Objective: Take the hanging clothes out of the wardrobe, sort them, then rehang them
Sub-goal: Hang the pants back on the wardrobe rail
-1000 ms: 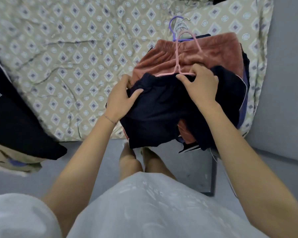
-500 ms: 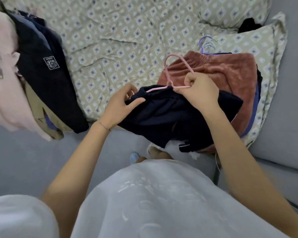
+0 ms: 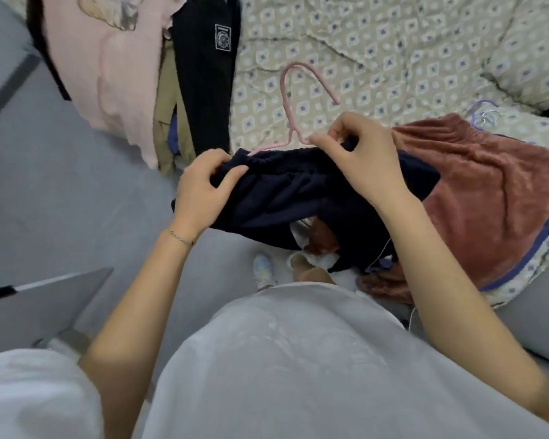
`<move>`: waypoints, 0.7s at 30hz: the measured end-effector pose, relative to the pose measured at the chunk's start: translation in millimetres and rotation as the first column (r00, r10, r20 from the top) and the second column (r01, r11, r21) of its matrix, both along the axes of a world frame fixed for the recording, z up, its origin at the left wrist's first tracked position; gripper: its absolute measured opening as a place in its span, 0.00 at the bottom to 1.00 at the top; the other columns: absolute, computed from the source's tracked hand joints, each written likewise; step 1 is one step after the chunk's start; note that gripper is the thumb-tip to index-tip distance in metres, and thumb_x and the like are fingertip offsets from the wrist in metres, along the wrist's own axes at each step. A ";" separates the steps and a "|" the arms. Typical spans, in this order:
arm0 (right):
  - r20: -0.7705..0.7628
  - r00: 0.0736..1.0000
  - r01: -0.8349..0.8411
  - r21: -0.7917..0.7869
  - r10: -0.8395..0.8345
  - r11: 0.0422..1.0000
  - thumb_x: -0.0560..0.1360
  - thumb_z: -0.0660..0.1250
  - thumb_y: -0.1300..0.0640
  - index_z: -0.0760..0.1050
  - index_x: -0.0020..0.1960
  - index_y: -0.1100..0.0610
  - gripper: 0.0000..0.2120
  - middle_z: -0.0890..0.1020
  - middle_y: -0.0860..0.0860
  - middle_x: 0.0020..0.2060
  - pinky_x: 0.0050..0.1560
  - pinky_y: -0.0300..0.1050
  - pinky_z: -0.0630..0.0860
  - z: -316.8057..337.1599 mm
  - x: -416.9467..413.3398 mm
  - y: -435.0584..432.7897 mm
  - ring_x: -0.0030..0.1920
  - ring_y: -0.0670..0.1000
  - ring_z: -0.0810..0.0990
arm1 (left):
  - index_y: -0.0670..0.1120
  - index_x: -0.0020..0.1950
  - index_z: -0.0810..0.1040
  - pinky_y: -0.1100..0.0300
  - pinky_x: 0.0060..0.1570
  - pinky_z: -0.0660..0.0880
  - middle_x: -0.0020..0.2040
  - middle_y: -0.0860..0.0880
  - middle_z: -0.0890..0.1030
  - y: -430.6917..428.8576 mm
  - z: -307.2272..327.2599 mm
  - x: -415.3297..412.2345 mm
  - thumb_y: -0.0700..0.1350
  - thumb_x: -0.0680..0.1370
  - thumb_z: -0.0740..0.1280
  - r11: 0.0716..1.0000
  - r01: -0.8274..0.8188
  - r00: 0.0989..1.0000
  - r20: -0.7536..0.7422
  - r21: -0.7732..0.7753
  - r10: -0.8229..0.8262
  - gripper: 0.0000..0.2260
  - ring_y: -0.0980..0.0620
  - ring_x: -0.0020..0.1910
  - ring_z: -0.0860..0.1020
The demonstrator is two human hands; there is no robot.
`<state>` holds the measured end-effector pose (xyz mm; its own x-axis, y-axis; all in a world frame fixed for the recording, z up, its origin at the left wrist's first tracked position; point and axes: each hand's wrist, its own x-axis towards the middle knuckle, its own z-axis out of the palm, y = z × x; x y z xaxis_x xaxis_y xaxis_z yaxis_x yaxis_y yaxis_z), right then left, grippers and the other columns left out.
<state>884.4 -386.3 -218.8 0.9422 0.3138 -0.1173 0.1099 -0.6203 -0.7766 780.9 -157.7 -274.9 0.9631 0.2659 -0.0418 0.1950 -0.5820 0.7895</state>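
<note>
Dark navy shorts (image 3: 298,198) hang on a pink hanger (image 3: 290,99) held above the bed's edge. My left hand (image 3: 203,188) grips the left end of their waistband. My right hand (image 3: 358,153) pinches the waistband and the hanger's shoulder at the right. Under the shorts lies a rust-brown fleece garment (image 3: 488,198) on the bed, with a purple hanger hook (image 3: 482,112) poking out at its top. At the upper left lies a pile with a pink garment (image 3: 108,64) and a black garment with a white badge (image 3: 206,74).
The bed has a beige quilt with a diamond pattern (image 3: 377,49) and a pillow (image 3: 526,55) at the upper right. Grey floor (image 3: 61,201) spreads on the left. My feet (image 3: 282,267) stand by the bed's edge. A grey panel (image 3: 38,305) juts in at the lower left.
The navy shorts on the pink hanger have lifted off the brown garment and shifted left. The view has swung left, bringing the clothes pile into the upper left.
</note>
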 end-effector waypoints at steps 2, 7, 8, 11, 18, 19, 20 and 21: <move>0.011 0.998 -0.062 0.013 0.062 0.998 0.74 0.70 0.44 0.73 0.39 0.53 0.15 0.76 0.45 0.34 0.41 0.45 0.71 5.0 -13.0 30.7 0.37 0.43 0.73 | 0.45 0.41 0.72 0.64 0.40 0.66 0.36 0.56 0.71 22.3 7.0 -29.4 0.51 0.79 0.66 0.996 -0.091 0.996 0.024 0.008 0.091 0.12 0.56 0.37 0.68; -0.015 0.960 -0.279 0.052 0.280 0.959 0.73 0.71 0.45 0.72 0.39 0.54 0.15 0.75 0.46 0.33 0.44 0.52 0.74 11.8 -39.6 97.3 0.38 0.48 0.75 | 0.43 0.41 0.76 0.64 0.39 0.66 0.37 0.53 0.73 67.8 16.4 -94.1 0.53 0.77 0.66 0.954 -0.294 0.956 0.038 0.057 0.292 0.14 0.57 0.36 0.69; -0.015 0.947 -0.319 0.058 0.320 0.946 0.72 0.72 0.45 0.71 0.38 0.54 0.16 0.75 0.46 0.32 0.43 0.53 0.73 13.6 -43.6 109.3 0.36 0.48 0.74 | 0.43 0.41 0.76 0.62 0.38 0.66 0.36 0.53 0.73 74.9 17.8 -104.4 0.54 0.77 0.66 0.942 -0.330 0.944 0.044 0.058 0.327 0.14 0.56 0.36 0.69; -0.014 0.910 -0.411 0.101 0.414 0.906 0.71 0.74 0.46 0.70 0.37 0.54 0.16 0.74 0.47 0.31 0.41 0.53 0.72 18.4 -52.6 143.2 0.35 0.49 0.72 | 0.43 0.42 0.77 0.56 0.39 0.69 0.37 0.51 0.74 92.4 24.4 -128.6 0.55 0.77 0.66 0.897 -0.435 0.900 0.073 0.076 0.430 0.15 0.54 0.37 0.71; 0.041 0.830 -0.555 0.163 0.556 0.816 0.71 0.74 0.45 0.71 0.37 0.58 0.19 0.75 0.49 0.31 0.40 0.52 0.72 28.0 -64.5 213.8 0.36 0.52 0.73 | 0.44 0.41 0.76 0.56 0.39 0.68 0.37 0.53 0.71 117.8 35.3 -170.7 0.55 0.77 0.65 0.756 -0.643 0.765 0.126 0.118 0.631 0.15 0.52 0.38 0.70; 0.044 0.815 -0.576 0.161 0.577 0.801 0.70 0.74 0.45 0.70 0.36 0.57 0.19 0.75 0.48 0.31 0.40 0.52 0.73 29.2 -65.8 223.5 0.35 0.51 0.73 | 0.44 0.41 0.75 0.57 0.39 0.67 0.37 0.54 0.70 118.4 36.7 -176.6 0.55 0.77 0.65 0.738 -0.663 0.748 0.127 0.127 0.651 0.15 0.53 0.38 0.69; 0.049 0.797 -0.601 0.157 0.601 0.784 0.70 0.74 0.44 0.70 0.36 0.56 0.19 0.75 0.47 0.30 0.41 0.52 0.73 30.9 -67.1 233.1 0.35 0.50 0.74 | 0.45 0.41 0.74 0.59 0.38 0.65 0.37 0.55 0.69 118.4 38.0 -182.6 0.55 0.77 0.64 0.717 -0.684 0.730 0.126 0.138 0.672 0.14 0.54 0.38 0.68; 0.055 0.774 -0.631 0.151 0.631 0.761 0.70 0.74 0.44 0.71 0.36 0.55 0.19 0.75 0.47 0.30 0.41 0.52 0.74 31.9 -68.9 242.8 0.35 0.50 0.74 | 0.45 0.42 0.74 0.60 0.38 0.65 0.37 0.56 0.70 118.1 39.1 -189.1 0.55 0.78 0.63 0.692 -0.707 0.707 0.124 0.146 0.697 0.14 0.55 0.38 0.68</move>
<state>815.5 -143.5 -186.9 0.5249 0.8510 -0.0167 0.4345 -0.2848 -0.8544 591.8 -39.6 -235.7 0.4918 0.8628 0.1168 0.5623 -0.4172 0.7140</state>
